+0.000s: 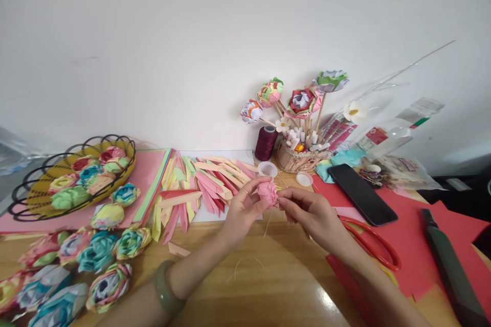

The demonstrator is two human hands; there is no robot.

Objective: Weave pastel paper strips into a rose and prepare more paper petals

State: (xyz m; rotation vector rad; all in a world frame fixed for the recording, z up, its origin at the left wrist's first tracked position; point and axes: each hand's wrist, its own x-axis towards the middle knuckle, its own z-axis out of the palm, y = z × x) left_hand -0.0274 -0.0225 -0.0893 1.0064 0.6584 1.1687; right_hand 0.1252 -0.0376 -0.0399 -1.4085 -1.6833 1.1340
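A small pink paper flower (267, 192) is held up above the wooden table, between both hands. My left hand (245, 207) has its fingers and thumb closed round the flower's left side. The pinched fingertips of my right hand (307, 209) touch its right edge. Thin tan thread (247, 260) lies in loose curves on the table below. Folded paper strips (207, 179) in pink, red, yellow, green and peach are heaped behind my left hand. Finished paper flowers (97, 250) stand in rows at the left.
A yellow basket (46, 184) with flowers sits at the back left. Behind the hands are a maroon thread spool (266, 143) and a pot (301, 159) of stemmed flowers. At the right lie a phone (362, 194), red-handled scissors (378, 245), red paper (414, 250) and a dark green tool (452, 265).
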